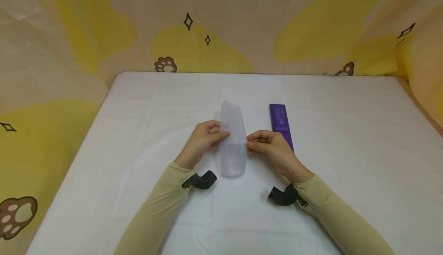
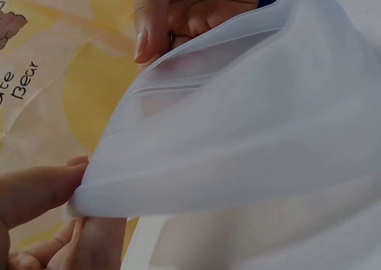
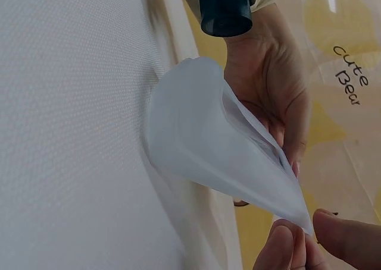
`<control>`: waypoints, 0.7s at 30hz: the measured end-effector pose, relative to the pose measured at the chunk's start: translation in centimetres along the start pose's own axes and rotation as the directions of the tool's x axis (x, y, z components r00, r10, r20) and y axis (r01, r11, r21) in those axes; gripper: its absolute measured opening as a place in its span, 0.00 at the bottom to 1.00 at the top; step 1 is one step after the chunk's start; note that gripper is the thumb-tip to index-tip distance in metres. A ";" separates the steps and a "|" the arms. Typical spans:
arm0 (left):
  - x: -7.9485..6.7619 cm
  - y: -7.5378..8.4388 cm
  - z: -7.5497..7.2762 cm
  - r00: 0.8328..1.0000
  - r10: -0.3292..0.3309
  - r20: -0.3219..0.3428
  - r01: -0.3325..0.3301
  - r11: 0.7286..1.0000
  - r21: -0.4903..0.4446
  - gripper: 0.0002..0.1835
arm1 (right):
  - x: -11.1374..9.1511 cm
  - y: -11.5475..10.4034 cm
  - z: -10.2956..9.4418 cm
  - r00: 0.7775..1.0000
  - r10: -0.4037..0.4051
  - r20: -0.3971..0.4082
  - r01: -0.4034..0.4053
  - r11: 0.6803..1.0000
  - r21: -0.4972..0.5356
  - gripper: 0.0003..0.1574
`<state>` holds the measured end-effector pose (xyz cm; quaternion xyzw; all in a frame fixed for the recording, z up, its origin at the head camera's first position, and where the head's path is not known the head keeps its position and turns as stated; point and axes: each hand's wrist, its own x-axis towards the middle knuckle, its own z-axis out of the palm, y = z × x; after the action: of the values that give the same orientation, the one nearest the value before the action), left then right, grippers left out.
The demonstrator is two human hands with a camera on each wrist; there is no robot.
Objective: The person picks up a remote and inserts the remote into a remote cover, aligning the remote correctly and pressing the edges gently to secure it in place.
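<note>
A long, narrow pouch of frosted, see-through plastic (image 1: 233,155) is held upright between both hands, near the middle of the table. Its left side is pinched by my left hand (image 1: 200,143), thumb in front and fingers behind. My right hand (image 1: 278,155) pinches the opposite side between thumb and fingers. In the left wrist view the pouch (image 2: 250,133) bulges, and a gap shows along its upper edge. The right wrist view has the pouch (image 3: 196,127) tapering to the fingertips of my right hand (image 3: 339,240). Just beyond that hand lies a slim purple box (image 1: 281,118), its near part partly covered.
The table (image 1: 346,132) is covered in white cloth. A patterned yellow and beige curtain (image 1: 242,24) hangs behind it and along the sides. Black curved camera mounts (image 1: 205,180) stick out from both sleeved wrists.
</note>
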<state>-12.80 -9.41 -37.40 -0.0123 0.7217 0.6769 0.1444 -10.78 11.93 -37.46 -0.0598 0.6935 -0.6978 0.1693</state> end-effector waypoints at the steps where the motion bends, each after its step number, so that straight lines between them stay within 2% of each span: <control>1: 0.0 0.0 0.0 1.000 0.002 0.004 -0.002 1.000 0.008 0.14 | 0.0 0.0 0.0 1.000 0.001 -0.008 -0.001 1.000 -0.004 0.16; 9: -0.3 0.1 -0.1 0.996 0.055 0.072 -0.055 0.998 -0.003 0.13 | 0.1 0.1 0.1 0.999 0.004 -0.047 -0.006 0.999 -0.031 0.14; 16: 0.0 0.0 0.0 0.997 0.005 0.083 -0.006 1.000 0.005 0.15 | 0.4 0.5 0.0 0.999 0.011 -0.042 -0.013 0.999 -0.044 0.15; 21: -0.1 0.1 0.0 0.995 0.014 0.100 -0.013 1.000 -0.004 0.16 | 0.4 0.6 0.1 1.000 0.026 -0.011 -0.026 0.997 -0.069 0.16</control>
<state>-12.70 -9.38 -37.24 0.0264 0.7123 0.6789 0.1759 -11.05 11.76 -38.14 -0.0529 0.7190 -0.6712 0.1725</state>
